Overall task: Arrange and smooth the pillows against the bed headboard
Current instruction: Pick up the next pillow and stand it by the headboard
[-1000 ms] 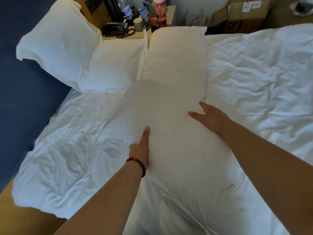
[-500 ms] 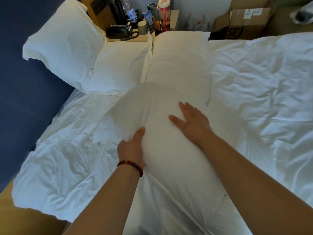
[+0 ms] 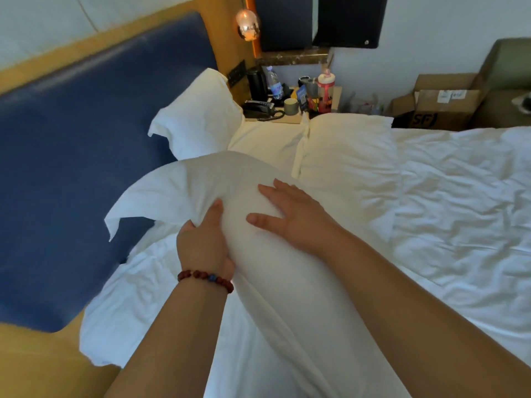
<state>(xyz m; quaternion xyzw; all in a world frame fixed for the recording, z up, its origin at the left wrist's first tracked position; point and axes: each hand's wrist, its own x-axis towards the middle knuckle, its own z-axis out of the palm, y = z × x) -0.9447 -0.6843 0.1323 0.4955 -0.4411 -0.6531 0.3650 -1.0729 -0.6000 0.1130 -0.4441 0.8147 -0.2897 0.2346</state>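
Note:
A white pillow (image 3: 201, 182) is lifted off the bed between my hands, its far end raised toward the blue headboard (image 3: 86, 145). My left hand (image 3: 204, 242) grips its left side, thumb on top and fingers curled under. My right hand (image 3: 290, 214) lies flat on the pillow's top with fingers spread. A second pillow (image 3: 198, 116) leans upright against the headboard at the far end. A third (image 3: 267, 142) lies flat beside it, and a fourth (image 3: 347, 150) lies flat further right.
A crumpled white duvet (image 3: 459, 202) covers the bed's right side. The bedside table (image 3: 290, 116) holds a phone, kettle, bottles and a cup. A cardboard box (image 3: 439, 107) stands beyond the bed. A wooden frame (image 3: 34, 366) borders the headboard.
The pillow has risen off the bed and swung left toward the headboard. My left hand closed on its side. My view lifted, showing more headboard and wall.

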